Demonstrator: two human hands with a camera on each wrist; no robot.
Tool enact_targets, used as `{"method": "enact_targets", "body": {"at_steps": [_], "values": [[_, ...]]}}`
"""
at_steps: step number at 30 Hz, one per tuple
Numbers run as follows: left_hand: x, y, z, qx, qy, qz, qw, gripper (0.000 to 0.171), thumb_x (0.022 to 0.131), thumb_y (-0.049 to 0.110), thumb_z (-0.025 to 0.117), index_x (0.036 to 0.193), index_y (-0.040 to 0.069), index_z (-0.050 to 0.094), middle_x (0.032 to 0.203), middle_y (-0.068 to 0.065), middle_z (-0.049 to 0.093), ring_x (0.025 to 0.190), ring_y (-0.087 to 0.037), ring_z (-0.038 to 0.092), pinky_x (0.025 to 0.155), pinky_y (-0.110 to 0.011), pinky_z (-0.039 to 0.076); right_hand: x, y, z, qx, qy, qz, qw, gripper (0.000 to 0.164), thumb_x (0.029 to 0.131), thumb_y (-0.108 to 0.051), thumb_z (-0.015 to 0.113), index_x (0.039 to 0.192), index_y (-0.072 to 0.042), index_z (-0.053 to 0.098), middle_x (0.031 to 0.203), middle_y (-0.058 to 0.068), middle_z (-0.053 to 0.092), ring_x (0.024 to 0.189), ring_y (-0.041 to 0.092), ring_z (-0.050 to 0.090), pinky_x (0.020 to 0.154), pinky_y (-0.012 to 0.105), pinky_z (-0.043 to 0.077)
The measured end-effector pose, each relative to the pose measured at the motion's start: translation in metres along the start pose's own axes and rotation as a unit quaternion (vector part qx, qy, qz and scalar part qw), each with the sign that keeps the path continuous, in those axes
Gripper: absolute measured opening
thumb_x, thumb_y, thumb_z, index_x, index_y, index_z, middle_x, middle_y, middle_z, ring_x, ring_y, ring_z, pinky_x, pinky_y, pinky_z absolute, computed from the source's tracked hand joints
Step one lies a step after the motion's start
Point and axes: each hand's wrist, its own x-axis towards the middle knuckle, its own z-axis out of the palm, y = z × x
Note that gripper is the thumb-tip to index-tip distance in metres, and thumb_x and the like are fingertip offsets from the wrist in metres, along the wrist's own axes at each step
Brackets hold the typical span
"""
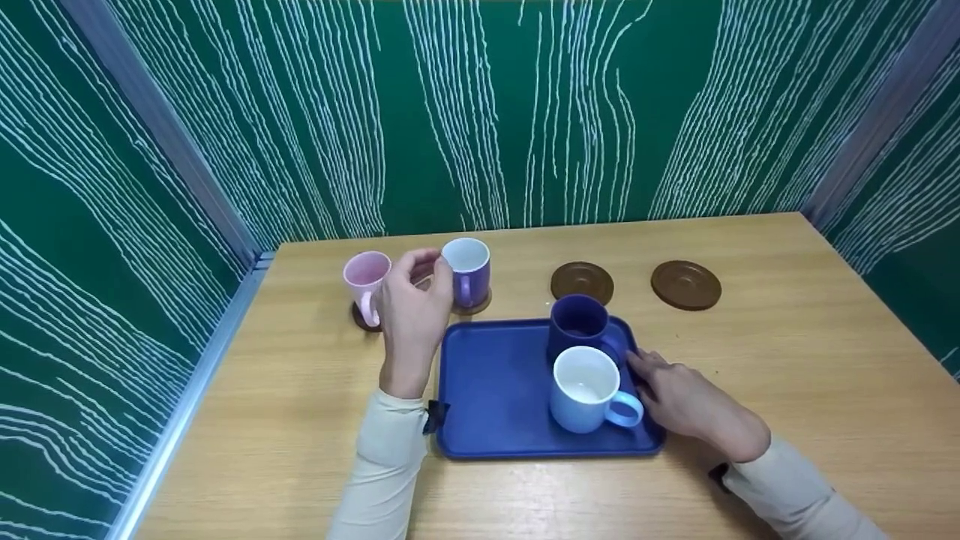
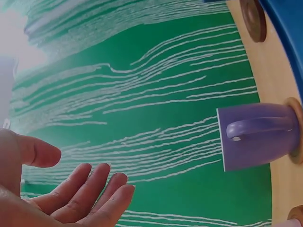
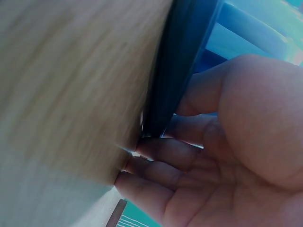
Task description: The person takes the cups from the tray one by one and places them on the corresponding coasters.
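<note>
My left hand point(image 1: 416, 319) is raised between a pink mug point(image 1: 367, 271) and a purple mug point(image 1: 472, 283). In the left wrist view its fingers point(image 2: 102, 187) are loosely bent and hold nothing, apart from the purple mug. My right hand point(image 1: 694, 401) holds the right rim of a blue tray point(image 1: 495, 390). The right wrist view shows the thumb point(image 3: 201, 94) against the rim, with the other fingers low by the table. On the tray's right side stand a dark purple mug point(image 1: 574, 321) and a light blue mug point(image 1: 577, 405), both upright.
Two brown coasters, one behind the tray point(image 1: 582, 282) and one farther right point(image 1: 686, 285), lie on the wooden table point(image 1: 300, 420). The purple mug rests on a coaster point(image 1: 480, 306); the pink mug stands on another point(image 1: 361, 319). Green walls with white lines enclose the table.
</note>
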Motion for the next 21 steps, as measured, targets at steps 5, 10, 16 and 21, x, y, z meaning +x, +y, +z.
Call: {"method": "enact_targets", "body": {"at_steps": [5,10,16,21], "values": [[-0.015,-0.002,0.004,0.048,-0.05,0.017,0.9975,0.028,0.097,0.019,0.065,0.12,0.006,0.075,0.115,-0.011,0.077,0.101,-0.018,0.073,0.092,-0.036,0.059,0.0,0.001,0.0,-0.002,-0.005,0.001,1.0,0.053,0.099,-0.01,0.061,0.147,0.011,0.05,0.15,0.033,0.049,0.137,0.052,0.048,0.109,0.063,0.043],[-0.034,-0.012,0.006,0.11,-0.105,0.048,0.9871,0.032,0.097,0.017,0.066,0.126,0.005,0.073,0.12,-0.011,0.075,0.089,-0.02,0.072,0.076,-0.038,0.061,0.0,0.002,0.0,-0.002,-0.01,0.002,1.0,0.054,0.099,-0.011,0.061,0.147,0.01,0.049,0.15,0.034,0.048,0.137,0.053,0.047,0.109,0.064,0.042],[-0.05,-0.026,0.003,0.162,-0.146,0.051,0.9747,0.037,0.097,0.019,0.066,0.132,0.007,0.069,0.135,-0.01,0.068,0.125,-0.026,0.064,0.106,-0.043,0.052,0.001,0.0,-0.003,-0.002,-0.014,0.009,1.0,0.054,0.1,-0.011,0.06,0.148,0.01,0.048,0.151,0.034,0.046,0.139,0.053,0.046,0.111,0.064,0.041],[-0.058,-0.043,-0.003,0.204,-0.174,0.047,0.9623,0.041,0.097,0.021,0.065,0.136,0.007,0.067,0.14,-0.01,0.065,0.13,-0.028,0.061,0.11,-0.044,0.049,0.001,-0.001,-0.004,0.0,-0.022,0.013,1.0,0.054,0.101,-0.012,0.059,0.149,0.01,0.047,0.152,0.034,0.045,0.14,0.052,0.044,0.112,0.064,0.04]]}}
